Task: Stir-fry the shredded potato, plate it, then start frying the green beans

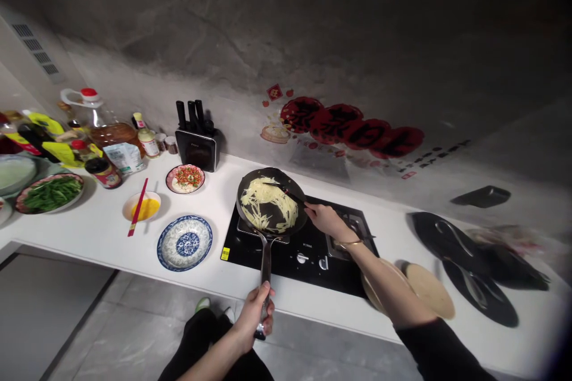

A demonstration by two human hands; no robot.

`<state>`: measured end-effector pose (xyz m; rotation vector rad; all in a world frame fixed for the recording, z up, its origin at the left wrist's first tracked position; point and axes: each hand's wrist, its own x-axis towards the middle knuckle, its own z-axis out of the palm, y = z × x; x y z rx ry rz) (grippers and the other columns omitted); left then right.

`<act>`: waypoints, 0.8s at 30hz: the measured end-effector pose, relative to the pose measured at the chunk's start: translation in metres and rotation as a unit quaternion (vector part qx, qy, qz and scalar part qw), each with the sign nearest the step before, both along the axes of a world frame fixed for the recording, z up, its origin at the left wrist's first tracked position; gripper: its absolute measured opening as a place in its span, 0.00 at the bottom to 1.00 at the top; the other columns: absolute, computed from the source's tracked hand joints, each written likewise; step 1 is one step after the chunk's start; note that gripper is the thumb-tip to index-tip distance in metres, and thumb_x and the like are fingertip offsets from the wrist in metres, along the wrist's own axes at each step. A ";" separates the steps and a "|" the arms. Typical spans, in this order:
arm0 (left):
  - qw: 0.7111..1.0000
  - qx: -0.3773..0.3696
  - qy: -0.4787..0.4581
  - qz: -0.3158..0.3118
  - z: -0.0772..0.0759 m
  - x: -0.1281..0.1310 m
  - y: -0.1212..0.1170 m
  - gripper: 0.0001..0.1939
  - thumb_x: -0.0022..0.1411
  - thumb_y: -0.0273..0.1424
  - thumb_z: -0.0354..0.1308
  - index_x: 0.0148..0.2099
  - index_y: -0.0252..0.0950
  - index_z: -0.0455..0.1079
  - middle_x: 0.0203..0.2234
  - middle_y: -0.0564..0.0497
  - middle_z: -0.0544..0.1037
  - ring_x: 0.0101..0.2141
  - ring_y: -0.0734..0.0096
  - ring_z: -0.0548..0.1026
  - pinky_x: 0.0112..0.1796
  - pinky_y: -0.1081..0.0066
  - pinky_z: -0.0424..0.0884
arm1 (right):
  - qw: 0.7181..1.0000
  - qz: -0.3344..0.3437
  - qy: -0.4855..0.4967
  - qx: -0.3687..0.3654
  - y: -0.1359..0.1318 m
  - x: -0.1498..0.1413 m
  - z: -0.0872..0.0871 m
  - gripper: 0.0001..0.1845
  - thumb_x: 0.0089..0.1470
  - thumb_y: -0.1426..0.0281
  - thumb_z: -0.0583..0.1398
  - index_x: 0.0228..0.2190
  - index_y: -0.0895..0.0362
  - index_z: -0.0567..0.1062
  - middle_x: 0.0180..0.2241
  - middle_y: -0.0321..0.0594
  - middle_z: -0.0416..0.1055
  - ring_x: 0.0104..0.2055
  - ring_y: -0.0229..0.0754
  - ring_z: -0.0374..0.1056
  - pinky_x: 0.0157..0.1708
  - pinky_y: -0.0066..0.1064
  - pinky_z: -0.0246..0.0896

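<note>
The fingers of the left hand [258,314] are wrapped round the long metal handle [266,262] of a dark frying pan [279,212], thumb laid along the top. The pan itself sits straight ahead of these fingers, over the left side of a black gas stove [277,261]. Pale yellow shreds [259,191] lie in it, spread in a loose ring with dark pan surface showing in the middle.

The fingers of the right hand [324,218] are closed together around a thin dark utensil [292,194], just beside the pan's right edge. From the fingertips the utensil reaches leftward over the rim and in among the shreds; its far end is too dark and small to make out well, but it may be a spatula. A bracelet [349,243] circles the wrist behind these fingers. Below them are two stove knobs [301,258], and nearer the forearm lie round wooden boards [429,290], partly covered by it.

Ahead and to the left of the left fingers is a blue-and-white plate [172,250]. Farther out stands a bowl [127,209] of yellow liquid [147,209], with red chopsticks [138,205] across it. Beyond the plate are a small dish [170,183] of chopped red and white pieces and a black knife block [196,150].
</note>
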<state>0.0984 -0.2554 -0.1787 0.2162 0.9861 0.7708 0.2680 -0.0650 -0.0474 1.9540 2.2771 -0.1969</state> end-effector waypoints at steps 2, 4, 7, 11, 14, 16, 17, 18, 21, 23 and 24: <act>1.000 -0.001 -0.002 0.000 0.001 -0.001 0.000 0.32 0.41 0.60 0.56 0.35 0.38 0.60 0.15 0.62 0.61 0.10 0.84 0.54 0.13 0.77 0.47 | 0.999 0.029 0.017 -0.032 0.002 0.013 0.014 0.21 0.58 0.68 0.49 0.50 0.57 0.72 0.44 0.46 0.74 0.45 0.47 0.71 0.42 0.30 0.63; 1.000 -0.001 -0.007 -0.002 0.002 -0.001 0.000 0.31 0.41 0.60 0.56 0.35 0.38 0.60 0.15 0.62 0.61 0.10 0.84 0.54 0.13 0.77 0.47 | 0.997 0.050 0.014 -0.061 -0.006 0.033 0.036 0.20 0.57 0.66 0.50 0.47 0.55 0.74 0.40 0.43 0.77 0.40 0.45 0.73 0.38 0.29 0.64; 1.000 -0.002 -0.017 -0.002 0.003 -0.002 0.000 0.31 0.41 0.59 0.57 0.35 0.37 0.60 0.15 0.62 0.61 0.10 0.84 0.54 0.13 0.77 0.47 | 0.992 0.072 -0.011 -0.105 -0.029 0.056 0.065 0.20 0.57 0.64 0.50 0.45 0.52 0.76 0.33 0.39 0.78 0.31 0.43 0.73 0.32 0.28 0.65; 1.000 0.000 -0.018 -0.003 0.002 -0.002 0.000 0.31 0.42 0.59 0.57 0.35 0.37 0.60 0.15 0.62 0.61 0.10 0.84 0.55 0.13 0.77 0.48 | 0.987 0.120 -0.080 -0.075 -0.047 0.042 0.058 0.20 0.58 0.66 0.50 0.49 0.48 0.73 0.36 0.40 0.77 0.35 0.43 0.73 0.33 0.29 0.65; 1.000 0.002 -0.013 -0.007 -0.001 -0.002 0.000 0.30 0.44 0.59 0.56 0.35 0.38 0.60 0.15 0.62 0.61 0.10 0.84 0.55 0.13 0.77 0.48 | 0.978 0.136 -0.158 0.012 -0.037 0.008 0.024 0.23 0.60 0.65 0.48 0.55 0.47 0.65 0.37 0.45 0.76 0.33 0.46 0.73 0.29 0.31 0.64; 1.000 0.003 -0.007 -0.007 -0.002 -0.001 0.000 0.31 0.43 0.59 0.56 0.35 0.38 0.60 0.15 0.62 0.61 0.10 0.84 0.55 0.13 0.77 0.48 | 0.976 0.128 -0.173 0.041 -0.021 -0.010 0.004 0.23 0.61 0.65 0.46 0.57 0.48 0.63 0.37 0.47 0.75 0.32 0.46 0.73 0.27 0.31 0.64; 1.000 0.005 -0.005 -0.007 -0.002 -0.001 0.000 0.31 0.43 0.59 0.56 0.35 0.38 0.60 0.15 0.62 0.61 0.10 0.84 0.55 0.12 0.77 0.48 | 0.979 0.112 -0.167 0.042 -0.013 -0.014 -0.002 0.23 0.61 0.65 0.46 0.57 0.49 0.63 0.37 0.48 0.75 0.33 0.46 0.73 0.28 0.31 0.64; 1.000 0.007 -0.003 -0.006 -0.002 -0.001 0.000 0.31 0.42 0.59 0.56 0.35 0.38 0.60 0.15 0.62 0.61 0.10 0.84 0.55 0.12 0.77 0.48 | 0.983 0.089 -0.154 0.037 -0.006 -0.013 -0.005 0.23 0.61 0.66 0.46 0.57 0.51 0.63 0.36 0.49 0.76 0.34 0.46 0.73 0.29 0.31 0.64; 1.000 0.010 0.000 -0.007 -0.001 0.000 0.000 0.31 0.42 0.60 0.56 0.35 0.38 0.59 0.15 0.62 0.61 0.10 0.84 0.54 0.12 0.77 0.47 | 0.996 0.041 -0.084 -0.002 0.006 0.013 0.008 0.21 0.59 0.67 0.49 0.51 0.53 0.71 0.37 0.46 0.77 0.38 0.45 0.73 0.34 0.30 0.65; 1.000 0.010 -0.003 -0.006 0.000 0.001 0.001 0.31 0.43 0.60 0.56 0.35 0.38 0.59 0.15 0.62 0.61 0.09 0.84 0.54 0.12 0.77 0.47 | 0.998 0.056 -0.029 -0.030 0.005 0.044 0.034 0.17 0.57 0.66 0.52 0.43 0.53 0.77 0.37 0.42 0.77 0.36 0.43 0.73 0.35 0.29 0.65; 1.000 0.011 -0.005 -0.005 0.000 0.001 0.000 0.31 0.43 0.60 0.56 0.35 0.38 0.59 0.15 0.62 0.61 0.09 0.84 0.54 0.12 0.77 0.47 | 0.997 0.066 -0.008 -0.040 0.002 0.060 0.048 0.15 0.55 0.65 0.54 0.38 0.52 0.79 0.33 0.40 0.78 0.32 0.42 0.73 0.32 0.28 0.65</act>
